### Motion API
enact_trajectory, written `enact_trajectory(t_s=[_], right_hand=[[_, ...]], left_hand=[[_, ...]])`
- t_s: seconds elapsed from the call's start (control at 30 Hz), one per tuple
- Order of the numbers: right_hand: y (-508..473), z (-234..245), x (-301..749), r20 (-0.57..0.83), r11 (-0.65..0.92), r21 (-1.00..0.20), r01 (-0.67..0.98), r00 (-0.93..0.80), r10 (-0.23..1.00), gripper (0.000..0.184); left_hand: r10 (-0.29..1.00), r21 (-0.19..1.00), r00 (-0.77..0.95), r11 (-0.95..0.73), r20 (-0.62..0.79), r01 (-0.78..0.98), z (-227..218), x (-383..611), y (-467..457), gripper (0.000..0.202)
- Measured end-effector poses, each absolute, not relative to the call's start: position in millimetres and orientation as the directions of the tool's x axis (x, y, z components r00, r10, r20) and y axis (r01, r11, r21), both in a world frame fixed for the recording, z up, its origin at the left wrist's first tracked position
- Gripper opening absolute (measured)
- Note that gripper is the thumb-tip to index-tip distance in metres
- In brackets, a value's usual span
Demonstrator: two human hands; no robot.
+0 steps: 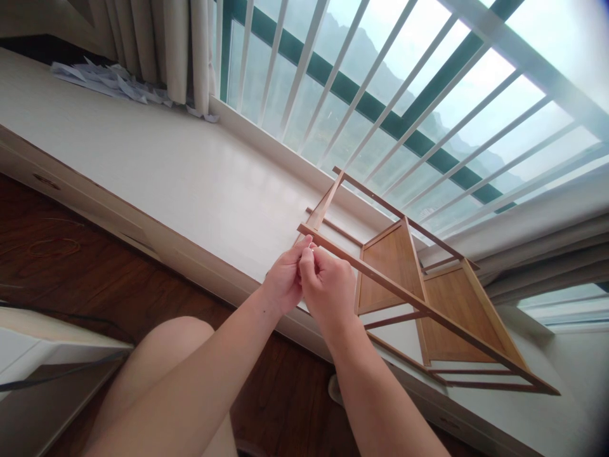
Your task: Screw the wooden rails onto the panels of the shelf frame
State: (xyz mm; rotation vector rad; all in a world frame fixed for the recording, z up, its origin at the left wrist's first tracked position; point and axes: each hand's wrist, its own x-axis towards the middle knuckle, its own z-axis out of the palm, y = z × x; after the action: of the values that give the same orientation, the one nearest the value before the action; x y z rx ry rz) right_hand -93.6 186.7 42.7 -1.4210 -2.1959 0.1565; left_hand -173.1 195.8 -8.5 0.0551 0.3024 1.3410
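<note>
A brown wooden shelf frame (380, 270) with panels lies on its side on the white window ledge. At the near left end of its front rail, my two hands are close together. My left hand (285, 276) is closed, its fingertips against the rail's end and partly hidden behind the other hand. My right hand (330, 282) is curled into a pinch right beside it. A tiny pale bit shows between the fingertips, too small to name. The palm sides and most fingers of both hands are hidden.
The white ledge (157, 168) runs along a barred window (380, 95). Crumpled white paper (109, 82) lies by the left curtain (176, 57). A white cabinet (52, 355) stands at lower left, with thin cord (54, 247) on the dark wooden floor (280, 393).
</note>
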Motion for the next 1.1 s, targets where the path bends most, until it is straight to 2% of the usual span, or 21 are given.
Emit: enact_trajectory(t_s=[0.17, 0.33, 0.43, 0.77, 1.1], right_hand=[[189, 38, -92, 0.3, 0.418, -0.523, 0.743, -0.298, 0.906, 0.042], [187, 35, -91, 0.296, 0.407, -0.568, 0.715, -0.284, 0.912, 0.046], [185, 37, -90, 0.29, 0.405, -0.56, 0.723, -0.287, 0.913, 0.047], [182, 47, -92, 0.307, 0.383, -0.462, 0.8, -0.261, 0.915, 0.041], [185, 44, -93, 0.33, 0.391, -0.393, 0.832, -0.269, 0.905, 0.038]], left_hand=[[0.959, 0.249, 0.183, 0.236, -0.217, -0.939, -12, -173, 198, 0.027], [0.962, 0.282, 0.153, 0.215, -0.225, -0.935, -11, -174, 196, 0.031], [0.965, 0.282, 0.165, 0.22, -0.206, -0.934, -12, -174, 195, 0.032], [0.974, 0.203, 0.15, 0.183, -0.167, -0.962, -8, -171, 196, 0.019], [0.969, 0.159, 0.163, 0.194, -0.187, -0.968, 0, -172, 194, 0.022]])
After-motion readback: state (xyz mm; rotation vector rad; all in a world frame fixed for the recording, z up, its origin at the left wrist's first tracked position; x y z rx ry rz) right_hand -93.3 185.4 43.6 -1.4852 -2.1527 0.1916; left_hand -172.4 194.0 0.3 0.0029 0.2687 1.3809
